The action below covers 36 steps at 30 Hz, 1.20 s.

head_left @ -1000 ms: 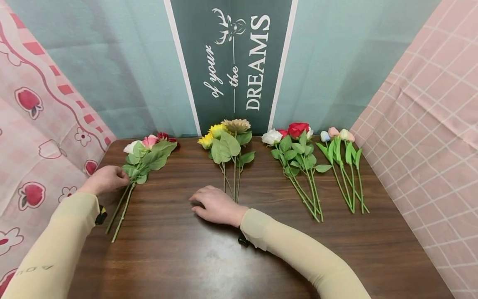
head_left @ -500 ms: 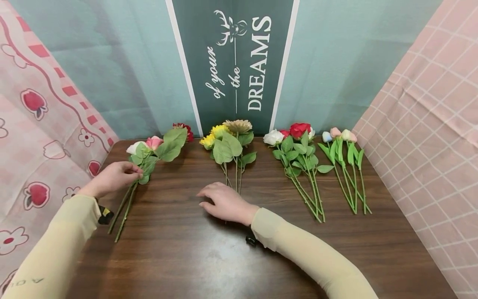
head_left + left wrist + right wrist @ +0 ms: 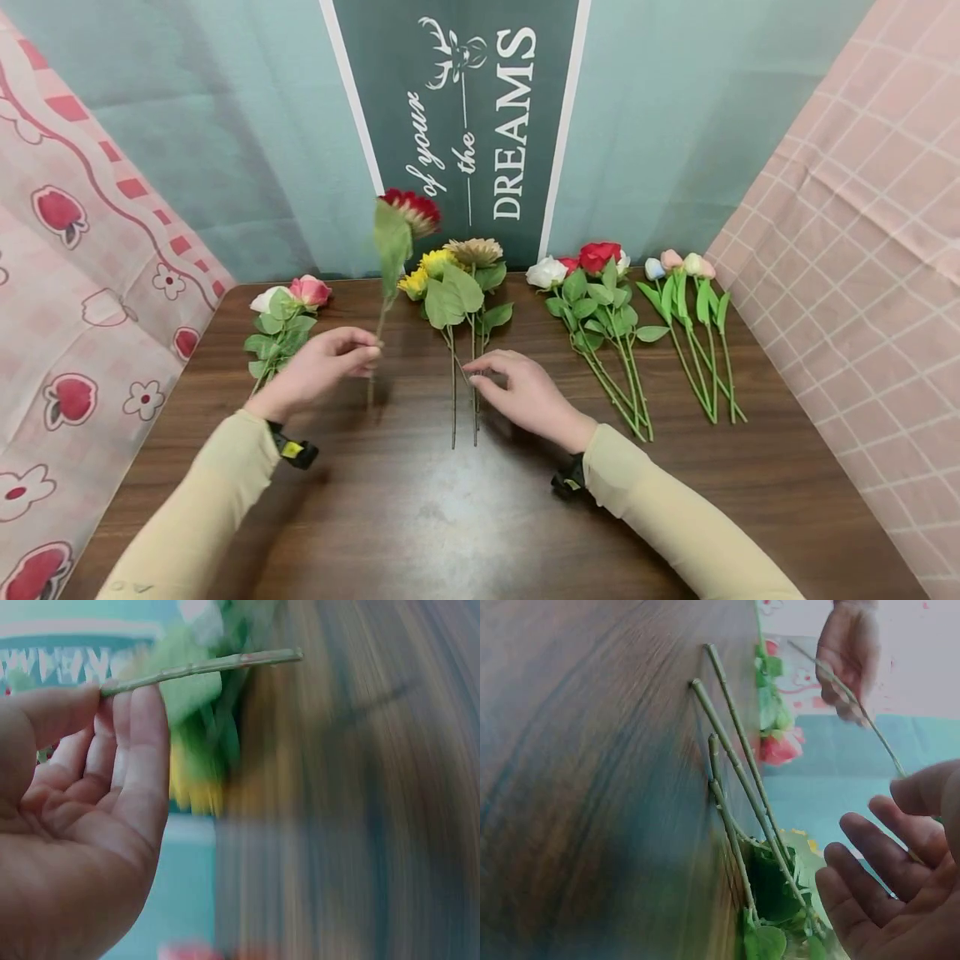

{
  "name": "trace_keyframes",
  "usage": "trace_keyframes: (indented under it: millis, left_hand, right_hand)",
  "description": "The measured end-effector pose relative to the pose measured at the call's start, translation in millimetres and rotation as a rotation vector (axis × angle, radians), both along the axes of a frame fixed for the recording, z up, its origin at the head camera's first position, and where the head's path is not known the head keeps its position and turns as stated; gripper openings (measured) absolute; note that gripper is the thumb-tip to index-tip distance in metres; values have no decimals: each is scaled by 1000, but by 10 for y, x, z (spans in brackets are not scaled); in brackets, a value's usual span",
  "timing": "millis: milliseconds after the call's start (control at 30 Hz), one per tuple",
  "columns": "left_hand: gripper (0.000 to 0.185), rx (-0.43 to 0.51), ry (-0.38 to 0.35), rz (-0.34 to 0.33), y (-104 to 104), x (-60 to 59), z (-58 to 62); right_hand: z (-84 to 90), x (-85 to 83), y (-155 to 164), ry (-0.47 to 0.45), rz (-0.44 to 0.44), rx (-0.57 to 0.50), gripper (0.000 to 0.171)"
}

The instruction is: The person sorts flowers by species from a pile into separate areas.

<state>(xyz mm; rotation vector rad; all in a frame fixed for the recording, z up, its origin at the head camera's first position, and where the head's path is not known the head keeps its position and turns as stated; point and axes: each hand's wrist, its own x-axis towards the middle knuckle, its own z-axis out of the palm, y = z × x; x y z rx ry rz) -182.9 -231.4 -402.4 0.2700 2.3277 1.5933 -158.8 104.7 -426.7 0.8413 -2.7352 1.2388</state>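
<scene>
The left hand (image 3: 318,369) pinched a thin, knobbly green stem of a red-petalled flower (image 3: 408,210), raised above the wood-grain table (image 3: 420,517). The right hand (image 3: 525,396) hovered relaxed, apparently empty, over the yellow bunch's stems (image 3: 463,392).

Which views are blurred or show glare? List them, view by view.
Head view: sharp, except the red flower lifted by the left hand, whose leaf is smeared; a dull sheen lies on the table. Left wrist view: hand and stem sharp, background streaked. Right wrist view: wood softly blurred, right hand slightly soft.
</scene>
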Motion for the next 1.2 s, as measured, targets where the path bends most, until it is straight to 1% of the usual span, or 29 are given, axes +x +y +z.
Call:
trace_keyframes:
  millis: [100,233,333,467,567,633,767,800,900,1000,1033,1100,1200]
  left_hand:
    - [37,107,-1,-1,446,-35,-26]
    - [32,266,-9,16,970,-81,-97]
    - [30,336,16,18,1252,-112,-151]
    - [28,389,58,2,1488,-137,-202]
    - [28,426,61,0,1591,-140,-236]
    - [27,443,53,2,1636,-138,-257]
    - [26,464,40,4,1672,-123,-278]
    - [26,467,43,7,1671,-121,-279]
    - [26,452,53,35,1661,-121,-261]
    - [27,417,71,94,1632,-137,-248]
    - [28,408,75,116,1619,-142,-241]
    - [32,409,85,155,1592,-153,-237]
    - [34,435,97,200,1571,-159,-213]
  right_hand:
    - [-21,31,68,-104,-48,-103,21]
    - [-77,72,98,-246,-54,-181,27]
    - [-133,93,121,-328,-61,-238,30]
    - [-197,100,163,-413,-119,-325,30]
    - [-219,91,187,-460,-164,-382,30]
    - [-219,87,200,-475,-178,-406,28]
    - [-228,88,213,-466,-159,-429,23]
    - [-192,102,204,-465,-158,-417,21]
    - [-168,119,200,-470,-151,-367,18]
    - [-126,146,191,-487,-144,-289,13]
    - [-152,142,197,-489,-134,-274,13]
    - [-150,153,191,-491,-116,-247,10]
    - [-161,161,188,-510,-85,-228,11]
